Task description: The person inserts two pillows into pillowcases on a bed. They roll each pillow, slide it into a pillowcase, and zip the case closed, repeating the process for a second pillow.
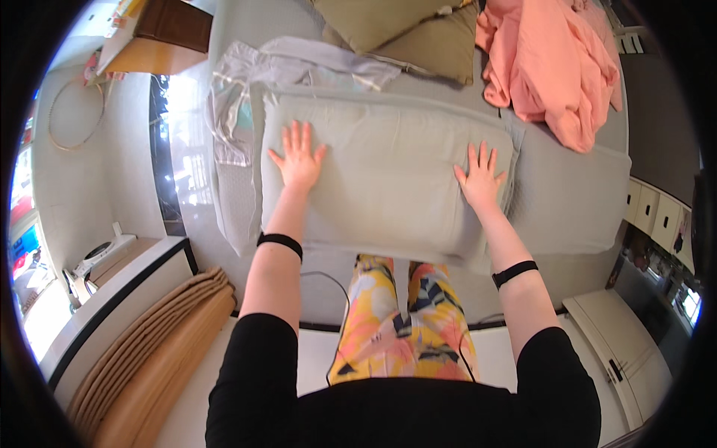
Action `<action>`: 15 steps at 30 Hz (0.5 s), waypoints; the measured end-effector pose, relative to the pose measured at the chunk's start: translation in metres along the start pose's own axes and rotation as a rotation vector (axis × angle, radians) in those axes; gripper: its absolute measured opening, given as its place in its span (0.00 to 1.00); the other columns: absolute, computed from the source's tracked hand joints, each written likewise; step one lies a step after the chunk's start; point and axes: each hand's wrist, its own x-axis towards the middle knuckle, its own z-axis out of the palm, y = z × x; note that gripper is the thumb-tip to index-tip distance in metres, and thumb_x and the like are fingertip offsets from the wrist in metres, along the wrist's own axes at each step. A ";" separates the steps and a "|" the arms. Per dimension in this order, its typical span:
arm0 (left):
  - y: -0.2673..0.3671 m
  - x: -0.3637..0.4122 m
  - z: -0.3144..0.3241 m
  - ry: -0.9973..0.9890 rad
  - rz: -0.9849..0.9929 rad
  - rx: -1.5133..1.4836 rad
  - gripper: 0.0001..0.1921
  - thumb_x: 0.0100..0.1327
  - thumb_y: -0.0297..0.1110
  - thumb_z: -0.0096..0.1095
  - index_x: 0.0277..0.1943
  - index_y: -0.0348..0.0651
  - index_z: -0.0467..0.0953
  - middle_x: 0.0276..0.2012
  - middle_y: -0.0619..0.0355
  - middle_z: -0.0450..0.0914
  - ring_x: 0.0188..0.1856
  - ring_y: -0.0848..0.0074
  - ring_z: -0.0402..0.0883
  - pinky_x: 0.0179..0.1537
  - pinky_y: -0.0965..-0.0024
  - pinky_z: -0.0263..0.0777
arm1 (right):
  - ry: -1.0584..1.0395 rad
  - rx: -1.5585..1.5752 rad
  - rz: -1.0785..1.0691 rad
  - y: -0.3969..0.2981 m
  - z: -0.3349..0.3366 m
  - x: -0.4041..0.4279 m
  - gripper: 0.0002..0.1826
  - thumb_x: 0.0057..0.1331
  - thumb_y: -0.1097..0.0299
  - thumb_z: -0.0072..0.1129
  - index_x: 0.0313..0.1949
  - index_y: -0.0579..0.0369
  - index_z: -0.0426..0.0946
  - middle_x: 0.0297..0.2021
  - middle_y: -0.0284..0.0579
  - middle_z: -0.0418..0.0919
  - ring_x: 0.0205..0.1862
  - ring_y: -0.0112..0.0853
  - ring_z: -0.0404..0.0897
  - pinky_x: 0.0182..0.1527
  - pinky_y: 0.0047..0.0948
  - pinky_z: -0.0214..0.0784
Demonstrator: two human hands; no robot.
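Observation:
A pale grey-green pillow (386, 168), covered in smooth fabric, lies flat near the front edge of the bed. My left hand (298, 159) rests palm down with spread fingers on the pillow's left part. On its right part lies my right hand (480, 175), also palm down and fingers apart. Neither hand grips anything. Crumpled light grey patterned cloth (280, 61) lies behind the pillow and along its left side. Sheer pale fabric shows around the pillow's edges.
Olive cushions (414, 39) lie at the back of the bed, beside a heap of pink cloth (549, 67). A grey mattress (571, 190) extends right. Folded brown padding (162, 330) stands at lower left, and a white cabinet (622, 353) at lower right. A dark cable (341, 285) hangs beside my legs.

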 end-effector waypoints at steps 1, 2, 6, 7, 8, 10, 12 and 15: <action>-0.012 -0.004 0.004 0.042 -0.056 -0.012 0.38 0.69 0.62 0.42 0.76 0.58 0.44 0.77 0.60 0.40 0.77 0.63 0.38 0.66 0.27 0.39 | 0.097 0.081 0.005 -0.002 -0.001 -0.015 0.34 0.66 0.46 0.53 0.68 0.42 0.59 0.71 0.45 0.53 0.72 0.44 0.51 0.64 0.67 0.49; -0.023 -0.005 0.009 0.107 -0.104 -0.022 0.38 0.69 0.62 0.42 0.76 0.57 0.44 0.77 0.58 0.41 0.77 0.63 0.39 0.66 0.27 0.41 | 0.185 0.160 0.029 -0.002 -0.001 -0.027 0.32 0.65 0.48 0.55 0.66 0.46 0.63 0.69 0.48 0.57 0.70 0.45 0.56 0.64 0.63 0.53; -0.093 -0.040 0.028 0.063 -0.589 -0.665 0.37 0.70 0.62 0.39 0.74 0.47 0.50 0.71 0.43 0.58 0.69 0.49 0.62 0.63 0.49 0.61 | -0.001 0.961 0.440 -0.017 0.021 -0.127 0.19 0.67 0.53 0.59 0.41 0.59 0.73 0.33 0.44 0.77 0.36 0.33 0.75 0.41 0.33 0.68; -0.110 -0.048 0.031 -0.040 -0.630 -0.675 0.38 0.70 0.62 0.37 0.73 0.45 0.51 0.63 0.41 0.70 0.63 0.45 0.69 0.63 0.53 0.62 | -0.042 0.979 0.471 -0.025 0.030 -0.148 0.20 0.68 0.51 0.58 0.36 0.58 0.71 0.24 0.40 0.74 0.30 0.28 0.72 0.37 0.30 0.67; -0.120 -0.053 0.036 -0.058 -0.670 -0.642 0.36 0.70 0.62 0.36 0.71 0.43 0.57 0.60 0.40 0.73 0.61 0.46 0.71 0.61 0.52 0.63 | -0.130 0.957 0.495 -0.030 0.038 -0.161 0.21 0.69 0.50 0.56 0.32 0.59 0.71 0.22 0.38 0.73 0.28 0.28 0.71 0.36 0.31 0.66; -0.133 -0.054 0.042 -0.119 -0.677 -0.579 0.35 0.71 0.62 0.34 0.65 0.40 0.66 0.54 0.40 0.77 0.58 0.46 0.74 0.59 0.51 0.66 | -0.201 1.043 0.504 -0.028 0.053 -0.167 0.23 0.70 0.49 0.53 0.31 0.60 0.72 0.21 0.39 0.73 0.28 0.28 0.70 0.34 0.31 0.65; -0.135 -0.049 0.046 -0.211 -0.607 -0.517 0.33 0.72 0.61 0.34 0.58 0.39 0.73 0.51 0.40 0.79 0.55 0.46 0.76 0.56 0.49 0.68 | -0.200 1.138 0.562 -0.018 0.062 -0.161 0.27 0.72 0.48 0.47 0.28 0.62 0.72 0.21 0.44 0.74 0.25 0.31 0.70 0.32 0.35 0.65; -0.127 -0.044 0.047 -0.275 -0.528 -0.397 0.31 0.73 0.58 0.33 0.49 0.39 0.78 0.46 0.41 0.81 0.51 0.47 0.79 0.51 0.49 0.71 | -0.203 0.878 0.615 0.007 0.066 -0.148 0.28 0.73 0.48 0.46 0.27 0.64 0.73 0.20 0.50 0.74 0.25 0.35 0.70 0.32 0.37 0.65</action>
